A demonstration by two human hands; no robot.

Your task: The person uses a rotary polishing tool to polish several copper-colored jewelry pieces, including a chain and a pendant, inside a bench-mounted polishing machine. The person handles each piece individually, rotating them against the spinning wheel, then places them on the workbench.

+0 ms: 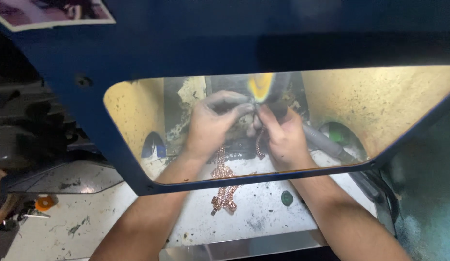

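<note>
Through a window in a blue hood (225,43) I see both my hands raised together. My left hand (213,123) and my right hand (280,133) pinch a copper-coloured chain (224,186) between their fingertips, right under a spinning yellowish wheel (260,87). One stretch of the chain hangs from my left hand down onto the white bench top (263,217); a shorter stretch (259,145) dangles by my right hand. My fingers are grey with dust.
Behind the hands are stained yellow walls (379,101) of the hood. A dark hose or handpiece (326,142) runs at the right, near a green part (337,135). A small green disc (287,197) lies on the bench. An orange object (43,202) sits at the far left.
</note>
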